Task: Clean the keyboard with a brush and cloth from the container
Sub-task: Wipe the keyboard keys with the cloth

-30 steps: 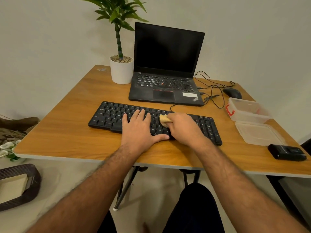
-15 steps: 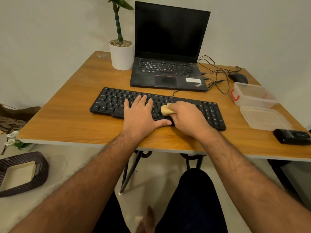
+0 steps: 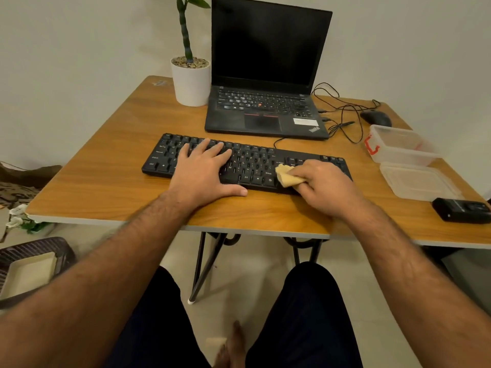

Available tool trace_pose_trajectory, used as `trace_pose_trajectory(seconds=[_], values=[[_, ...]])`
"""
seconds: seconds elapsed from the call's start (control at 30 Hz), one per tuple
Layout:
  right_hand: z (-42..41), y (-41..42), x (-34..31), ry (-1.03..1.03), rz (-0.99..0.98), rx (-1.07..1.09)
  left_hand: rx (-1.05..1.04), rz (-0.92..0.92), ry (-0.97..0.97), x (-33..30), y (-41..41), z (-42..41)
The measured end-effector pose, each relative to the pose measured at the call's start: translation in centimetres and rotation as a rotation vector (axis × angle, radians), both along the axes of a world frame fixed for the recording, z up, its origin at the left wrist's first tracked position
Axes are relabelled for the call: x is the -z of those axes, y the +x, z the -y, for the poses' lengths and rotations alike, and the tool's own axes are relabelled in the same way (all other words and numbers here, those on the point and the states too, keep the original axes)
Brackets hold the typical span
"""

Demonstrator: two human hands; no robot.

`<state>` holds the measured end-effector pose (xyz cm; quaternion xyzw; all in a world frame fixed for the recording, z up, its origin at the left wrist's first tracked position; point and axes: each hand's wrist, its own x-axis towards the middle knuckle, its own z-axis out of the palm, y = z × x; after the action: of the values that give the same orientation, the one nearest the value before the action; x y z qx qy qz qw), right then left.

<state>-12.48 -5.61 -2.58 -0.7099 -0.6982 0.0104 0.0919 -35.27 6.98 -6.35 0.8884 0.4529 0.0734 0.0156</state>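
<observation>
Right hand (image 3: pixel 322 187) pinching cloth (image 3: pixel 285 176) at keyboard (image 3: pixel 252 162) right end | left hand (image 3: pixel 204 172) flat on left half | long axis left-right

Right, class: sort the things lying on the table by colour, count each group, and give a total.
Black: 4 – keyboard, laptop, mouse, small box
Clear: 2 – container, lid
White: 1 – plant pot
Tan: 1 – cloth, held in the right hand
Total: 8
</observation>
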Motion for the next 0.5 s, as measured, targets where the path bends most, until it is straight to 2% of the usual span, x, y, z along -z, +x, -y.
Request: trace_pose_trajectory(seconds=[0.17,0.3,0.4,0.5], values=[[-2.2,-2.7,0.6,0.135,-0.103,0.066,-0.019,0.025,0.007,0.7,-0.3,0.3],[-3.3,-6.1,1.5,0.128,-0.086,-0.015,-0.026,0.052,0.007,0.8,-0.5,0.3],[-2.4,-5.6,0.9,0.039,-0.104,-0.092,-0.023,0.057,0.001,0.8,-0.4,0.3],[-1.7,-3.5,-1.1,-0.150,-0.118,-0.116,-0.030,0.061,-0.003,0.8,-0.4,0.2]])
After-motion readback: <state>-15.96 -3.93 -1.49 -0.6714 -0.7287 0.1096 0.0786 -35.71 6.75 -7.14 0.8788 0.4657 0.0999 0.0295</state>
